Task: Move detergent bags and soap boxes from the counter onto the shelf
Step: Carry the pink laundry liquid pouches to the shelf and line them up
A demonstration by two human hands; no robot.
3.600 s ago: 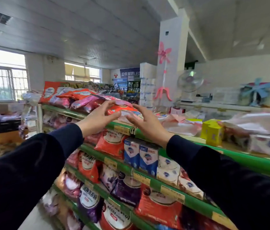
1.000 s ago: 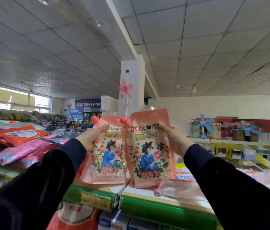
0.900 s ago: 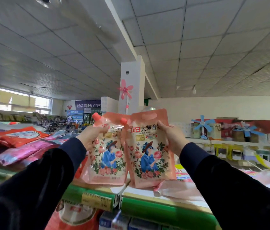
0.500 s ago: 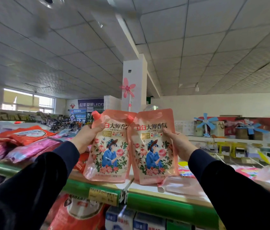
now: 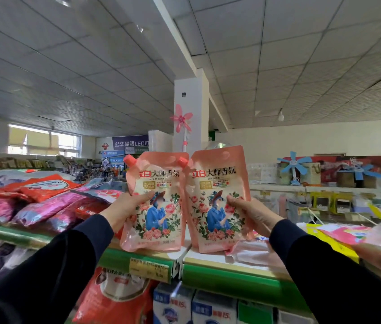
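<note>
Two pink detergent pouches with a rose print and red spout caps stand upright side by side on the top shelf [image 5: 226,260]. My left hand [image 5: 126,206] grips the left pouch [image 5: 159,202] by its left edge, thumb across the front. My right hand [image 5: 250,213] grips the right pouch [image 5: 217,199] by its right edge. Both pouch bottoms rest at or just above the shelf board near its green front rail [image 5: 231,281].
Red and purple detergent bags [image 5: 39,199] lie piled on the top shelf to the left. Pink and yellow packs [image 5: 339,235] lie to the right. Below the rail stand blue-and-white soap boxes [image 5: 194,307] and a red bag [image 5: 117,295]. A white pillar [image 5: 189,108] rises behind.
Earlier my hands released a red bag on the shelf. Over the last second both pouches have come lower and straighter, and my grips have slid down from their upper edges to their middles.
</note>
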